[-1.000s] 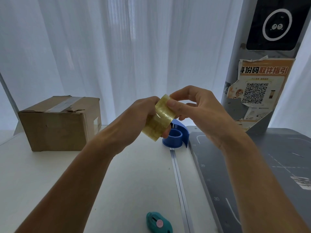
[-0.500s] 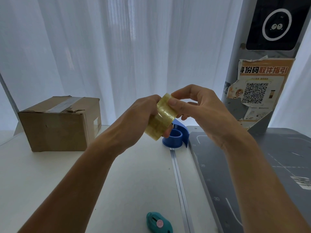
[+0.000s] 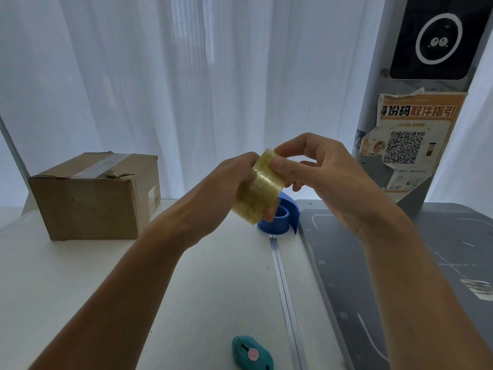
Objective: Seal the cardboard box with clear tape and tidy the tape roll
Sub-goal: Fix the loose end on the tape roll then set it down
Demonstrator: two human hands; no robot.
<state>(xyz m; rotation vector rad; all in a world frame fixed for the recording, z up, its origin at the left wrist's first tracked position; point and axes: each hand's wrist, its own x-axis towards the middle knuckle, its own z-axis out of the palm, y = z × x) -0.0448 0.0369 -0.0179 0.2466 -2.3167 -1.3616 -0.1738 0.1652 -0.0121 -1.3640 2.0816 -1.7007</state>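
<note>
I hold a yellowish clear tape roll [image 3: 257, 192] in the air above the middle of the white table [image 3: 80, 276]. My left hand [image 3: 226, 182] grips the roll from the left side. The thumb and forefinger of my right hand [image 3: 317, 169] pinch the roll's upper edge. The brown cardboard box [image 3: 90, 198] stands far left on the table, flaps down, with a grey tape strip along its top seam. Both hands are well to the right of the box.
A blue tape dispenser [image 3: 282, 217] sits on the table just behind the roll. A teal box cutter [image 3: 250, 353] lies near the front edge. A grey cutting mat [image 3: 400, 276] covers the right side. A grey kiosk with a poster [image 3: 410, 145] stands at the back right.
My right thumb has slid slightly along the roll's upper edge and the fingers have spread a little. The roll stays in the same place.
</note>
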